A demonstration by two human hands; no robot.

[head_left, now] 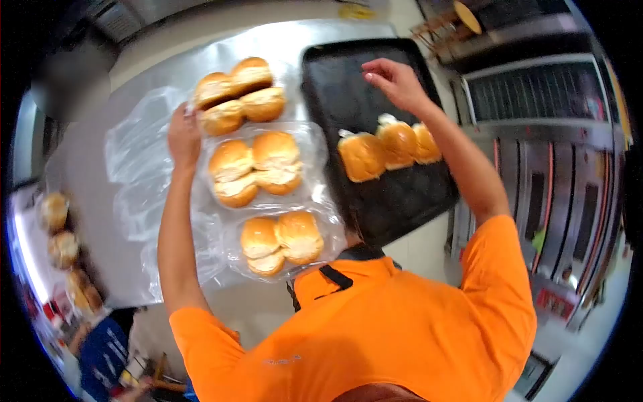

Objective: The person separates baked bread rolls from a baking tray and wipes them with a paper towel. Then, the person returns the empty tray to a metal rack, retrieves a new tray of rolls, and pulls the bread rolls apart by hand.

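Note:
My left hand point(182, 137) is at the left edge of the farthest group of golden bread rolls point(241, 97), its fingers closed. What they pinch is too blurred to make out. My right hand point(398, 84) hovers above the far part of a black baking tray point(395, 208), thumb and forefinger slightly apart and nothing visible between them. Below that hand, a joined row of rolls point(362, 157) lies on the tray, partly hidden by my right forearm. Nearer me on the table, a middle group of rolls point(256, 167) and a front group point(281, 241) rest on clear plastic bags point(311, 144).
More clear plastic bags point(144, 141) lie flat on the metal table point(87, 161), left of my left arm. Several rolls point(63, 248) line the far left side, near a person in a blue shirt point(104, 358). A metal oven-like unit point(529, 174) stands at the right.

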